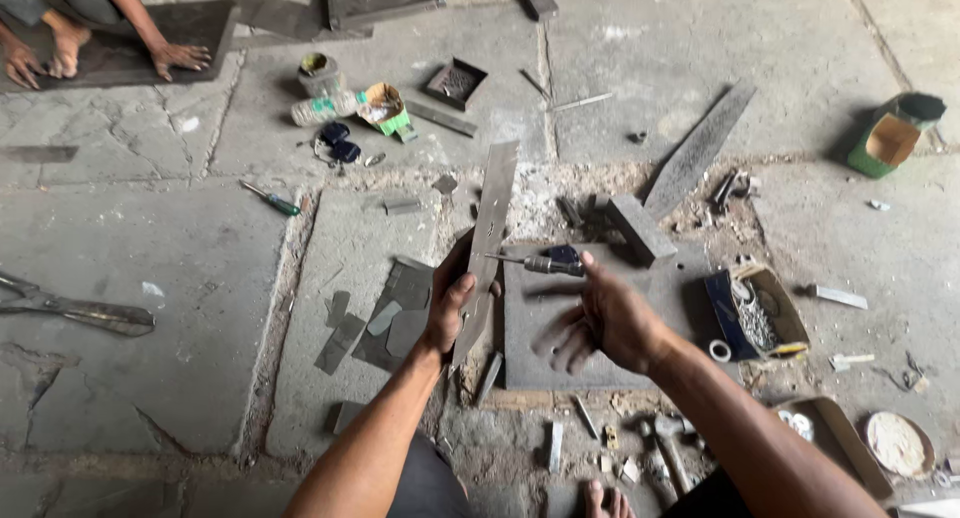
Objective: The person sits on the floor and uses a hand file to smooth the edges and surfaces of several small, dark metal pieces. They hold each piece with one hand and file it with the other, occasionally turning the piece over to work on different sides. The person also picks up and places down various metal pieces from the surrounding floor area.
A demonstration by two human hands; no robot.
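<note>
Left hand (pixel 447 313) clenched around the near part of a long grey metal strip (pixel 487 236), thumb up along its edge; strip tilted, running from the hand away toward the far side. Right hand (pixel 600 323) hovering over a dark flat metal plate (pixel 530 353) on the floor, fingers spread and blurred, thumb just touching a screwdriver (pixel 540 264) with a dark handle; whether gripping it, cannot tell. Screwdriver tip pointing left at the strip. Just left of the left hand, a heap of grey sheet offcuts (pixel 395 313). Right of the plate, an open cardboard box of small metal parts (pixel 757 318). Far right, a green box (pixel 885 138). Far left, another person's hand (pixel 180 56) flat on a dark sheet (pixel 200 28).
</note>
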